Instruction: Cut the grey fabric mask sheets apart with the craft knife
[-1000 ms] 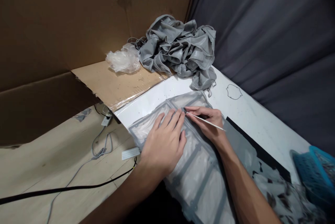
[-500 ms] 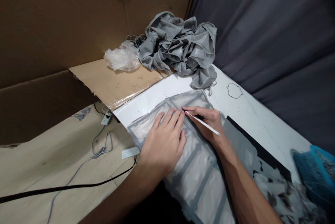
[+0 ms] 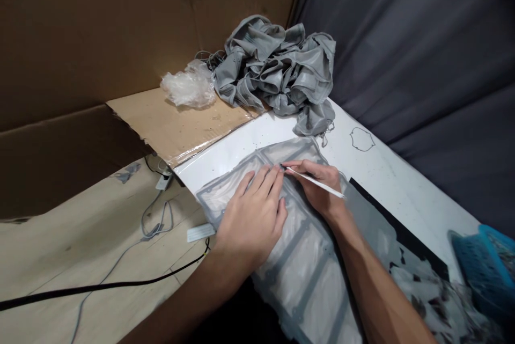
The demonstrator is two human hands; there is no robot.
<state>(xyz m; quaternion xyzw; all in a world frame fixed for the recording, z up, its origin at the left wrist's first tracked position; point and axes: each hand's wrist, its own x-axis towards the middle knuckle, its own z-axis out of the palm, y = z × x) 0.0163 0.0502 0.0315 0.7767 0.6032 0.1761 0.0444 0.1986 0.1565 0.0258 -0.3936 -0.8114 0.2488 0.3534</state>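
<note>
Background: brown cardboard wall [image 3: 100, 27] at left and rear, dark curtain [image 3: 402, 27] at right. Contents, left to right, were as follows.

Item: pale floor [image 3: 100, 242], crossed by a black cable [image 3: 120, 284].

Item: flat cardboard piece [image 3: 177, 132], bearing clear plastic wrap [image 3: 191, 85] near its rear edge.

Item: left hand [image 3: 253, 220], laid palm down on the grey-banded sheet, fingers extended and slightly parted, thumb out to the side; nothing was gripped.

Item: grey-banded sheet [image 3: 300, 242], under both hands, its long axis running from the far left toward the person and to the right. Far end lay over the white table [image 3: 406, 172].

Item: crumpled grey material [image 3: 277, 65], heaped beyond the sheet.

Item: white stick [image 3: 316, 181], slanting down to the right across the right hand, upper end just beside the left fingertips; detail there was too small to tell.

Item: right hand [image 3: 322, 183], near the sheet's right edge, thumb and forefinger closed on the stick's upper end.

Item: blue basket [image 3: 486, 258], far right.
</note>
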